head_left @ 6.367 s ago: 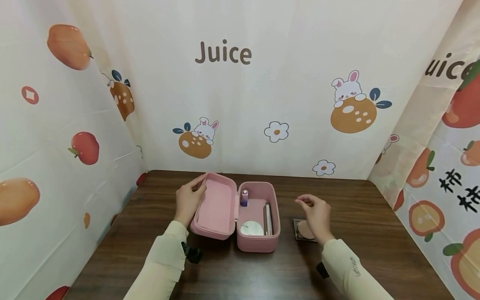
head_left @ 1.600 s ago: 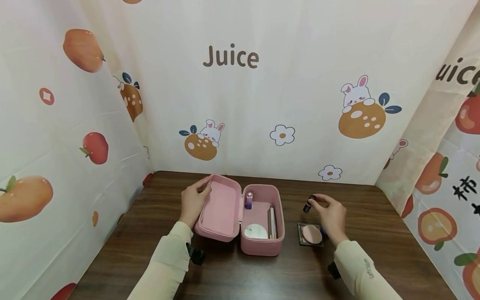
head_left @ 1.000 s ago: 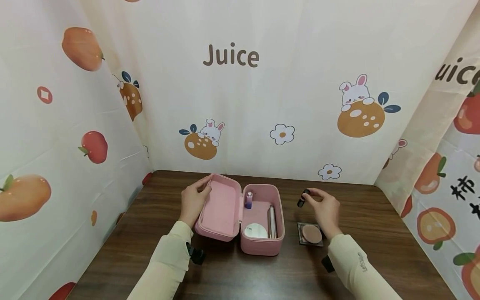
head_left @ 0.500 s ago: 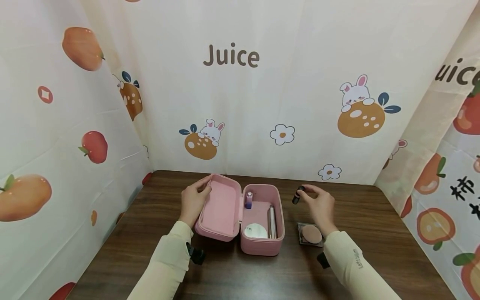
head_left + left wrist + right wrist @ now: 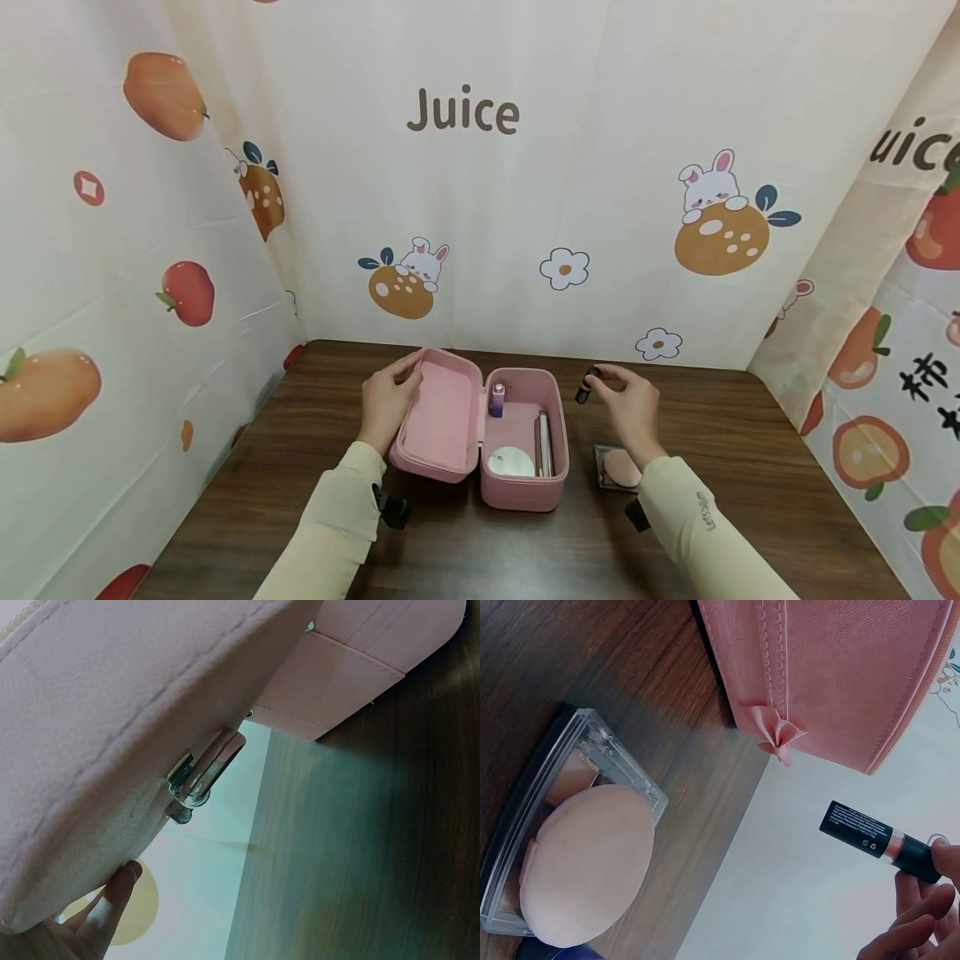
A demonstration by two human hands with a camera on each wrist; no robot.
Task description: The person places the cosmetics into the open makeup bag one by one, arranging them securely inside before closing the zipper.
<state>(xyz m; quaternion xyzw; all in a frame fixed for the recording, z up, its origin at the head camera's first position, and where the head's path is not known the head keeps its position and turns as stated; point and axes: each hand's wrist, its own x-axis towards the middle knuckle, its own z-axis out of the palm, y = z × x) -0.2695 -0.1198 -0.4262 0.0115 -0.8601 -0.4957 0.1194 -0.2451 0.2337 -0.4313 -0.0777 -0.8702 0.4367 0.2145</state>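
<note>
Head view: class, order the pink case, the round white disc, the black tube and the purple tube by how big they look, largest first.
1. Pink case
2. Round white disc
3. Black tube and purple tube: too alike to rank, the black one being partly covered.

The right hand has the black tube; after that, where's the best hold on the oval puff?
From above, I'd say: pinch opposite edges across the short width of the puff. It lies atop the palette, its rounded rim uncovered in the right wrist view; a low sideways approach may nudge the palette. First the right hand must release the black tube.
</note>
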